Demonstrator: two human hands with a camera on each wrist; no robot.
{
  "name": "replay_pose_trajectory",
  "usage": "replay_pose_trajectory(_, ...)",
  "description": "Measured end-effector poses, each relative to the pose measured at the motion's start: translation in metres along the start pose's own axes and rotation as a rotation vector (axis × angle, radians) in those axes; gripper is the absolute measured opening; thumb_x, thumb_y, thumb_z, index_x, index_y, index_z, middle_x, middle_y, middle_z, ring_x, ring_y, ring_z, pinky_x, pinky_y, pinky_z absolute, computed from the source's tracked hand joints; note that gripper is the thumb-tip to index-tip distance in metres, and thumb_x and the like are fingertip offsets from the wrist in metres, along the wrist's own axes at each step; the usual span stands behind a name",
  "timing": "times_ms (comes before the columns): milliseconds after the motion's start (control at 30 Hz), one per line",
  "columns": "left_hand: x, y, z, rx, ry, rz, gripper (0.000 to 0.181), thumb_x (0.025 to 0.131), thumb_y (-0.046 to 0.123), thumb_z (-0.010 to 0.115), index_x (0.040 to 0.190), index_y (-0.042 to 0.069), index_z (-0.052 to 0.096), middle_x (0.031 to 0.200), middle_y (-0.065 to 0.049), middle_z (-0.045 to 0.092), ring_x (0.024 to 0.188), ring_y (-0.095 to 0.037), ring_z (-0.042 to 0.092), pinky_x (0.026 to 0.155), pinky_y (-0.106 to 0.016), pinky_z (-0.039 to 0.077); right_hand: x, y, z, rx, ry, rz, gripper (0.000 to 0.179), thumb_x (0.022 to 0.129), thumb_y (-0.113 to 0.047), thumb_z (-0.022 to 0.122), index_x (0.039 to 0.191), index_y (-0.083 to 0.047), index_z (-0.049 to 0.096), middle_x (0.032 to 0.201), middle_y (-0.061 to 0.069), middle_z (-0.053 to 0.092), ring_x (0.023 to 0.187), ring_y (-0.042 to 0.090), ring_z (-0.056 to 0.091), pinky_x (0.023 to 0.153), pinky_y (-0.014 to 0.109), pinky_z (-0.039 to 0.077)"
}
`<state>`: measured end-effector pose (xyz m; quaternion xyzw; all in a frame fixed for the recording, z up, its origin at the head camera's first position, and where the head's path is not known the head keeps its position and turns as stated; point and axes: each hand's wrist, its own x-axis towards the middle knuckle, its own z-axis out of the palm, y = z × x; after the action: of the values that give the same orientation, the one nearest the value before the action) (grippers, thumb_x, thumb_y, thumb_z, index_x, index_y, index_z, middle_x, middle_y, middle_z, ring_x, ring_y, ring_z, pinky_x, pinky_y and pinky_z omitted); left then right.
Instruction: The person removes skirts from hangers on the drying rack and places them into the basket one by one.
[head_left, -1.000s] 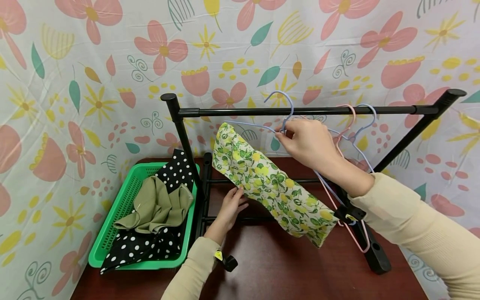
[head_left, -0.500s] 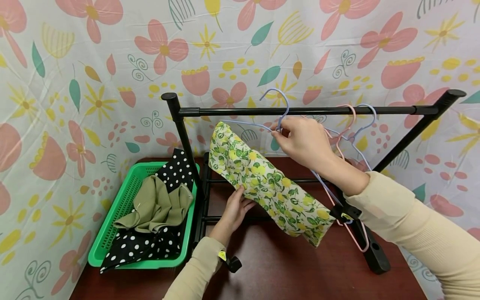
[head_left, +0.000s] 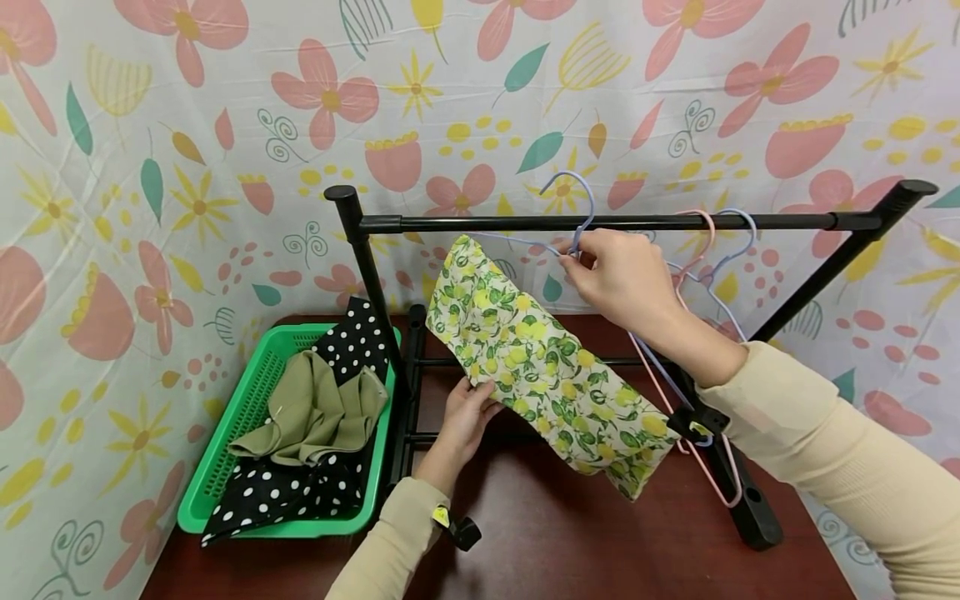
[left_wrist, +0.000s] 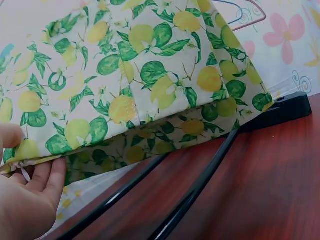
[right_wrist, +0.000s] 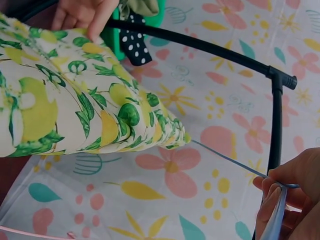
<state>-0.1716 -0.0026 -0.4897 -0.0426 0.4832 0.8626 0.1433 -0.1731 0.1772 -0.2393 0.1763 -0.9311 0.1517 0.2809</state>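
Note:
My right hand (head_left: 622, 271) pinches a light-blue hanger (head_left: 588, 200) at the base of its hook, thumb against fingers. The hook's bend stands above the rack's rail and its neck crosses in front of it. One hanger arm runs left into the upper corner of a lemon-print cloth (head_left: 547, 358), which slants down to the right. At the cloth's lower edge my left hand (head_left: 465, 417) pinches the fabric between thumb and fingers. In the left wrist view the cloth (left_wrist: 150, 75) shows a stitched seam and a second layer behind.
The black rack (head_left: 465, 223) stands on a dark red table (head_left: 525, 542). On its rail to the right hang a pink hanger (head_left: 705, 237) and another blue hanger (head_left: 750, 229). Left of it, a green basket (head_left: 187, 508) holds olive cloth (head_left: 315, 408) and black polka-dot cloth (head_left: 292, 500).
After a small shift left, my right hand has moved right and slightly up with the hanger. The cloth's upper corner has followed. My left hand keeps its pinch, slightly right of where it began.

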Motion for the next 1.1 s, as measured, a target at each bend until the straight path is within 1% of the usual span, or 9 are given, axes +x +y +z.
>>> replay_pose_trajectory(67, -0.002, 0.003, 0.0, 0.003, 0.025, 0.013, 0.033, 0.091, 0.012, 0.057, 0.123, 0.005, 0.048, 0.096, 0.001, 0.063, 0.085, -0.01, 0.062, 0.084, -0.035, 0.048, 0.0, 0.003, 0.0, 0.0, -0.005, 0.009, 0.036, 0.084, -0.016, 0.065, 0.054, -0.011, 0.048, 0.057, 0.005, 0.053, 0.042, 0.018, 0.042, 0.039, 0.029, 0.029)
replay_pose_trajectory(167, -0.004, 0.008, 0.0, 0.015, 0.048, 0.029, 0.032, 0.091, 0.014, 0.059, 0.12, 0.005, 0.051, 0.096, 0.002, 0.061, 0.084, -0.01, 0.061, 0.081, -0.033, 0.048, -0.001, 0.006, 0.001, 0.002, -0.012, 0.018, 0.036, 0.084, -0.016, 0.065, 0.054, -0.012, 0.048, 0.057, 0.005, 0.053, 0.041, 0.017, 0.041, 0.038, 0.029, 0.028)
replay_pose_trajectory(467, -0.007, 0.019, -0.004, 0.036, 0.085, 0.078, 0.032, 0.09, 0.011, 0.059, 0.121, 0.005, 0.053, 0.098, -0.002, 0.065, 0.09, -0.013, 0.063, 0.076, -0.027, 0.051, -0.005, 0.014, 0.004, 0.004, -0.047, 0.049, 0.034, 0.086, -0.017, 0.063, 0.055, -0.011, 0.05, 0.059, 0.006, 0.053, 0.04, 0.016, 0.038, 0.038, 0.029, 0.028)
replay_pose_trajectory(567, -0.009, 0.026, -0.004, 0.059, 0.083, 0.095, 0.033, 0.09, 0.011, 0.059, 0.122, 0.005, 0.052, 0.097, -0.001, 0.065, 0.089, -0.012, 0.063, 0.076, -0.027, 0.051, -0.005, 0.018, 0.007, 0.001, -0.05, 0.064, 0.036, 0.086, -0.018, 0.063, 0.054, -0.011, 0.047, 0.056, 0.006, 0.049, 0.039, 0.017, 0.037, 0.038, 0.029, 0.027)
replay_pose_trajectory(733, -0.013, 0.037, -0.002, 0.096, 0.064, 0.124, 0.035, 0.09, 0.013, 0.06, 0.123, 0.005, 0.053, 0.098, -0.002, 0.066, 0.09, -0.012, 0.063, 0.077, -0.029, 0.051, -0.006, 0.023, 0.01, -0.009, -0.044, 0.068, 0.043, 0.086, -0.018, 0.063, 0.052, -0.012, 0.038, 0.048, 0.004, 0.034, 0.036, 0.017, 0.031, 0.037, 0.027, 0.021)
replay_pose_trajectory(867, -0.016, 0.045, -0.002, 0.103, 0.008, 0.187, 0.037, 0.088, 0.015, 0.062, 0.123, 0.006, 0.053, 0.1, -0.004, 0.066, 0.09, -0.013, 0.063, 0.076, -0.029, 0.052, -0.007, 0.026, 0.012, -0.016, -0.035, 0.069, 0.044, 0.087, -0.018, 0.062, 0.052, -0.012, 0.036, 0.046, 0.001, 0.028, 0.036, 0.016, 0.028, 0.036, 0.027, 0.019)
replay_pose_trajectory(967, -0.018, 0.05, -0.001, 0.113, -0.025, 0.218, 0.037, 0.088, 0.014, 0.063, 0.122, 0.005, 0.054, 0.101, -0.004, 0.065, 0.089, -0.013, 0.063, 0.074, -0.027, 0.053, -0.007, 0.027, 0.012, -0.021, -0.031, 0.071, 0.045, 0.087, -0.019, 0.062, 0.052, -0.012, 0.035, 0.046, 0.0, 0.027, 0.037, 0.015, 0.027, 0.037, 0.027, 0.019)
replay_pose_trajectory(1033, -0.019, 0.054, 0.0, 0.124, -0.028, 0.218, 0.036, 0.088, 0.011, 0.062, 0.121, 0.004, 0.053, 0.102, -0.005, 0.064, 0.089, -0.014, 0.063, 0.075, -0.027, 0.052, -0.008, 0.028, 0.013, -0.026, -0.033, 0.077, 0.045, 0.087, -0.019, 0.061, 0.052, -0.012, 0.033, 0.046, 0.0, 0.026, 0.037, 0.015, 0.026, 0.037, 0.027, 0.018)
replay_pose_trajectory(1100, -0.019, 0.059, 0.001, 0.138, -0.014, 0.204, 0.034, 0.087, 0.008, 0.062, 0.12, 0.004, 0.054, 0.101, -0.004, 0.064, 0.088, -0.013, 0.063, 0.074, -0.028, 0.052, -0.008, 0.029, 0.013, -0.03, -0.04, 0.086, 0.046, 0.087, -0.019, 0.061, 0.052, -0.012, 0.033, 0.046, 0.0, 0.026, 0.037, 0.015, 0.027, 0.037, 0.027, 0.018)
